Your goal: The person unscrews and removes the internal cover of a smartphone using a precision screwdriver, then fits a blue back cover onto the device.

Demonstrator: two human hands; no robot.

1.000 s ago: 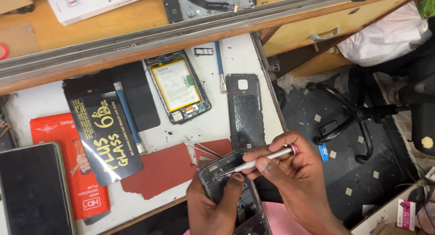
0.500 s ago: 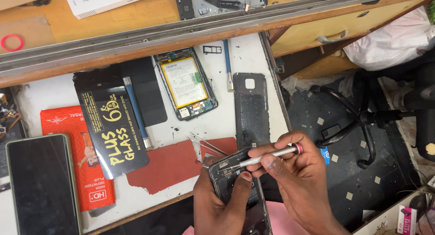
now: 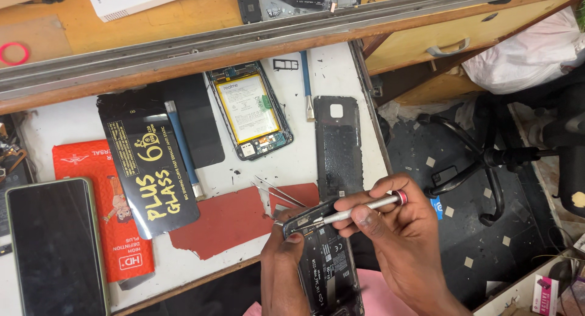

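Left hand [image 3: 281, 255] is gripping the opened phone [image 3: 326, 261] — right hand [image 3: 396, 230], at three o'clock, is pinching a screwdriver [image 3: 359, 210] against it.

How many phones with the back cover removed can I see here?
2. One opened phone lies on the white bench near the shelf, its yellow battery showing. The other opened phone is in the left hand. More may be hidden.

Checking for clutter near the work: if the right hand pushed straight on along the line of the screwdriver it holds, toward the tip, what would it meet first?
The right hand aims the screwdriver left and slightly down. Its tip seems already on the top edge of the opened phone held by the left hand, so that phone comes first; depth is unclear.
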